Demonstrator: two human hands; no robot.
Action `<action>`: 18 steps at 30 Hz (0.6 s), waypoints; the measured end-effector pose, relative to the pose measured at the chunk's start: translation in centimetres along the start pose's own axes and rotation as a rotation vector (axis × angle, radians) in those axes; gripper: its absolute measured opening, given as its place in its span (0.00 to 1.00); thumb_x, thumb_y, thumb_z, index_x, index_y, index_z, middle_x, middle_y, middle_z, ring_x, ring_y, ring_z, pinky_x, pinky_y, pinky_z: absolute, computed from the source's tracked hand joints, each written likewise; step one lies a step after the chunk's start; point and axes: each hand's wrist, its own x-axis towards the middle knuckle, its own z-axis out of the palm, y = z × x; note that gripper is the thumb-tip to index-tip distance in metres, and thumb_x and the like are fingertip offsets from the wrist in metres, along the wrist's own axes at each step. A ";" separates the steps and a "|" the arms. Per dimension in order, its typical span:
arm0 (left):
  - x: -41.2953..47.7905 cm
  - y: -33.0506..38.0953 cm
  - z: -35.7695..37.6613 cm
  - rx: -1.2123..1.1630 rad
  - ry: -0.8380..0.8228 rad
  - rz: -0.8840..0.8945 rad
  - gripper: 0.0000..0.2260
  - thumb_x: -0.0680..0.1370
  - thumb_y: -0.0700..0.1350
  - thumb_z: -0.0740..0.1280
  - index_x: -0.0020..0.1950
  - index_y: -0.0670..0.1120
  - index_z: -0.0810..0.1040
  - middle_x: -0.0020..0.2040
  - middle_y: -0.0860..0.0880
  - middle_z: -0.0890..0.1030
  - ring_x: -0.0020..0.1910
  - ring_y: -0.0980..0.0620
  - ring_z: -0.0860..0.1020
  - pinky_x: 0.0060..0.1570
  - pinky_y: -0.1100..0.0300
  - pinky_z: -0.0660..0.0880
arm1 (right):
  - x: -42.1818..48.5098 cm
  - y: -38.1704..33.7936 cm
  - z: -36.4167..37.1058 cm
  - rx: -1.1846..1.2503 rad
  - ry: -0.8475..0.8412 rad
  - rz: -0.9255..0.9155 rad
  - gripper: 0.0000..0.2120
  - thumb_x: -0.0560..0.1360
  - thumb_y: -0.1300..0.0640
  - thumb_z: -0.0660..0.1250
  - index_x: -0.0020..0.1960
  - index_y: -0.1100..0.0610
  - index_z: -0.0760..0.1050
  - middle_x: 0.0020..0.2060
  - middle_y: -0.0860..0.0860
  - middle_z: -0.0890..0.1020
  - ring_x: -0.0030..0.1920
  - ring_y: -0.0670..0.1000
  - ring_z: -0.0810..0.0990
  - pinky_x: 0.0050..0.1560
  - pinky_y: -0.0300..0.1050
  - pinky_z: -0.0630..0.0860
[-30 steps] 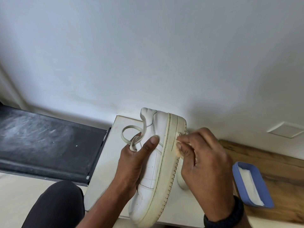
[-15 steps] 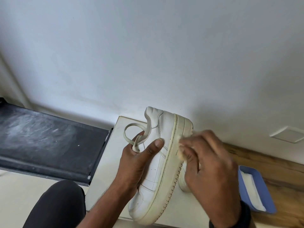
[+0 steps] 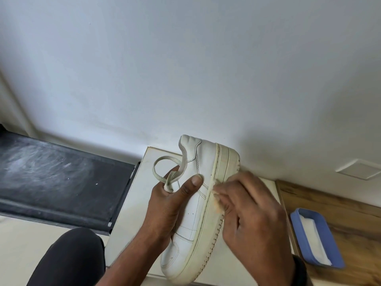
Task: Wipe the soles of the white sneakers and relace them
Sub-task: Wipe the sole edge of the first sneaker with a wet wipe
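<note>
A white sneaker is held on its side above a white table, heel away from me, its thick yellowed sole edge facing right. My left hand grips the upper, thumb across the side panel. A loose lace loops out by its fingers. My right hand pinches a small pale wipe against the sole edge at mid-length. The hand looks motion-blurred. A second sneaker is not visible.
A blue tray holding white wipes sits on the wooden surface at the right. A dark dusty panel lies to the left of the table. A white wall rises right behind. My knee in dark trousers shows at lower left.
My right hand has slid with the wipe along the sole edge from near the heel toward the middle. The shoe stays in my left hand's hold.
</note>
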 end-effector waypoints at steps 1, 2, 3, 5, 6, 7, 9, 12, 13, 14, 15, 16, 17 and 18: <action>0.0 0.0 0.0 0.013 0.002 0.004 0.23 0.70 0.55 0.79 0.61 0.46 0.84 0.56 0.39 0.87 0.57 0.37 0.85 0.64 0.34 0.78 | 0.6 0.3 -0.3 -0.005 0.025 0.015 0.05 0.75 0.66 0.69 0.43 0.59 0.81 0.40 0.51 0.78 0.39 0.54 0.78 0.39 0.51 0.78; 0.0 0.0 0.1 0.024 0.004 0.010 0.23 0.69 0.56 0.79 0.60 0.47 0.84 0.55 0.40 0.87 0.56 0.38 0.86 0.63 0.35 0.78 | 1.1 0.7 -0.5 -0.016 0.047 0.035 0.04 0.76 0.65 0.69 0.43 0.59 0.81 0.40 0.51 0.78 0.39 0.53 0.78 0.40 0.48 0.78; 0.0 0.0 0.1 0.034 0.003 0.016 0.23 0.68 0.56 0.79 0.59 0.48 0.84 0.55 0.40 0.87 0.56 0.39 0.86 0.63 0.36 0.79 | 1.6 1.0 -0.7 -0.029 0.067 0.058 0.04 0.76 0.64 0.69 0.44 0.60 0.81 0.41 0.51 0.79 0.40 0.51 0.79 0.42 0.45 0.78; 0.0 -0.1 0.0 0.040 0.003 0.021 0.23 0.67 0.57 0.79 0.58 0.49 0.84 0.54 0.41 0.88 0.55 0.39 0.86 0.61 0.36 0.80 | 2.2 1.3 -0.9 -0.047 0.102 0.100 0.05 0.77 0.62 0.68 0.46 0.60 0.82 0.42 0.51 0.79 0.41 0.50 0.79 0.44 0.37 0.75; 0.0 -0.1 0.0 0.036 0.003 0.020 0.23 0.67 0.57 0.79 0.58 0.49 0.84 0.54 0.41 0.88 0.55 0.39 0.86 0.61 0.36 0.80 | 2.2 1.3 -0.8 -0.047 0.114 0.105 0.04 0.78 0.62 0.68 0.46 0.60 0.82 0.43 0.51 0.79 0.41 0.50 0.79 0.44 0.36 0.75; 0.0 -0.2 -0.1 0.031 0.001 0.018 0.24 0.67 0.57 0.79 0.59 0.48 0.84 0.55 0.40 0.87 0.55 0.39 0.86 0.61 0.36 0.80 | 2.0 1.0 -0.6 -0.042 0.120 0.097 0.04 0.78 0.64 0.68 0.46 0.60 0.82 0.42 0.51 0.79 0.40 0.50 0.79 0.43 0.38 0.76; 0.1 -0.2 -0.2 0.024 -0.005 0.021 0.24 0.68 0.56 0.79 0.60 0.48 0.84 0.55 0.40 0.87 0.55 0.38 0.86 0.62 0.37 0.79 | 1.2 0.2 -0.1 -0.014 0.098 0.062 0.05 0.77 0.66 0.68 0.45 0.60 0.82 0.41 0.51 0.79 0.39 0.51 0.79 0.39 0.47 0.79; 0.2 -0.2 -0.2 0.026 -0.006 0.031 0.23 0.68 0.55 0.79 0.60 0.47 0.84 0.55 0.39 0.87 0.55 0.38 0.86 0.62 0.37 0.79 | 0.0 -0.6 0.5 0.029 -0.001 0.014 0.04 0.76 0.64 0.68 0.47 0.59 0.81 0.42 0.51 0.78 0.39 0.54 0.79 0.37 0.52 0.79; 0.2 -0.2 -0.3 0.031 0.000 0.034 0.24 0.67 0.56 0.79 0.59 0.46 0.84 0.54 0.39 0.87 0.55 0.38 0.86 0.62 0.36 0.79 | -0.1 -0.6 0.5 0.037 -0.020 0.010 0.04 0.76 0.64 0.69 0.47 0.58 0.82 0.41 0.51 0.78 0.39 0.54 0.79 0.37 0.51 0.79; 0.3 -0.2 -0.3 0.034 0.006 0.037 0.24 0.67 0.56 0.79 0.59 0.46 0.84 0.54 0.39 0.87 0.55 0.38 0.86 0.62 0.36 0.79 | 0.2 -0.4 0.4 0.043 -0.018 0.015 0.04 0.75 0.64 0.69 0.47 0.58 0.82 0.41 0.50 0.78 0.39 0.53 0.79 0.37 0.51 0.79; 0.3 -0.2 -0.3 0.038 0.006 0.040 0.25 0.66 0.56 0.79 0.59 0.46 0.84 0.54 0.39 0.87 0.55 0.38 0.86 0.62 0.35 0.79 | 0.6 -0.1 0.2 0.042 -0.003 0.027 0.04 0.75 0.64 0.69 0.46 0.58 0.82 0.41 0.50 0.79 0.39 0.52 0.79 0.37 0.49 0.79; 0.3 -0.3 -0.4 0.044 0.003 0.043 0.25 0.66 0.56 0.79 0.59 0.47 0.84 0.55 0.40 0.87 0.55 0.38 0.86 0.62 0.36 0.79 | 1.1 0.2 -0.1 0.030 0.020 0.045 0.04 0.76 0.65 0.70 0.45 0.58 0.82 0.41 0.49 0.79 0.39 0.51 0.79 0.38 0.47 0.79; 0.4 -0.3 -0.4 0.049 0.000 0.045 0.25 0.66 0.56 0.79 0.59 0.47 0.84 0.55 0.40 0.87 0.55 0.38 0.86 0.63 0.36 0.79 | 1.7 0.5 -0.5 0.011 0.049 0.067 0.05 0.76 0.65 0.70 0.45 0.58 0.83 0.41 0.49 0.79 0.39 0.50 0.79 0.40 0.44 0.79; 0.3 -0.2 -0.4 0.055 -0.003 0.047 0.25 0.65 0.57 0.79 0.59 0.48 0.84 0.55 0.40 0.87 0.56 0.39 0.86 0.63 0.36 0.79 | 2.2 0.9 -0.8 -0.009 0.078 0.086 0.04 0.76 0.66 0.71 0.45 0.59 0.83 0.41 0.49 0.79 0.39 0.48 0.79 0.41 0.40 0.78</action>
